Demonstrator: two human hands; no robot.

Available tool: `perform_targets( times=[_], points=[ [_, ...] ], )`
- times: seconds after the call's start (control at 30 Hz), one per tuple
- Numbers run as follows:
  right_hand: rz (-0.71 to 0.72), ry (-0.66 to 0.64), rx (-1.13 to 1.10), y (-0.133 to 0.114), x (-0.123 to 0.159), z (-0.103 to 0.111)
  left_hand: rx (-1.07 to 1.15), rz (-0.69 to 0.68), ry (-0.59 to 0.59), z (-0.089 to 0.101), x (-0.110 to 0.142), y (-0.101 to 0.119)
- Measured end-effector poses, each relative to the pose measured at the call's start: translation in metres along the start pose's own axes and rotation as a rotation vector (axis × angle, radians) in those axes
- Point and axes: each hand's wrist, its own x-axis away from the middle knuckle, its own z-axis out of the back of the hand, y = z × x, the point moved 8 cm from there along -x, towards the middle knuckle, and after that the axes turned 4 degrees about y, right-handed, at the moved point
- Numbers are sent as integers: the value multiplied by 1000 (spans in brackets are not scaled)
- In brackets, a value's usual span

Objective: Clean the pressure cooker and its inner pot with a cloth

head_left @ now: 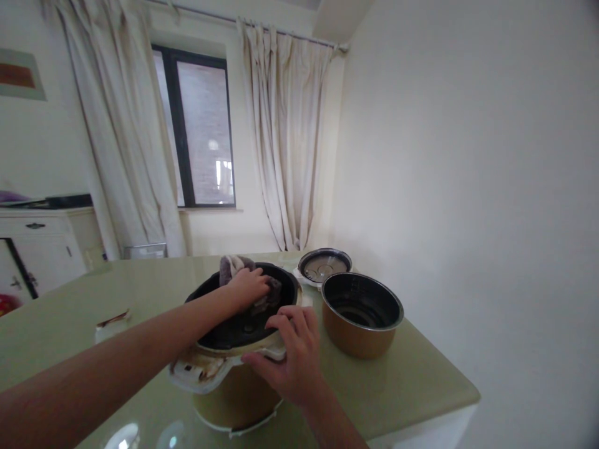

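A rice cooker body point(236, 396) with a dark inside and a stained white rim stands on the table before me. Inside its far wall, my left hand point(250, 288) presses a grey-brown cloth point(233, 267), part of which is bunched up over the rim. My right hand point(294, 355) grips the near right rim, its thumb outside and its fingers curled over the edge. To the right sits the removed inner pot point(360, 342), golden outside and black inside. Behind that pot lies the round lid point(325, 265), its inner side up.
The pale green table point(412, 386) ends at a corner on the right, close to the wall. A small white part with a brown-stained edge point(112, 324) lies on the left. Beyond the table are a white cabinet point(47, 243), curtains and a window.
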Motion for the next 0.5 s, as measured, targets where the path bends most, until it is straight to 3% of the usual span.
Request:
perform_targets(
  times=[0.13, 0.2, 0.33, 0.43, 0.5],
  points=[
    [7, -20, 17, 0, -1, -1, -3, 140, -227, -16, 33, -33],
    [8, -10, 16, -1, -1, -1, 75, 184, -330, -13, 51, -37],
    [15, 34, 8, -3, -2, 1, 348, 43, -392, 8, 63, -5],
    [34, 42, 14, -4, -1, 0, 537, -182, -284, 23, 47, 30],
    [29, 38, 21, -5, -1, 0, 552, -264, -174, 23, 29, 45]
  ],
)
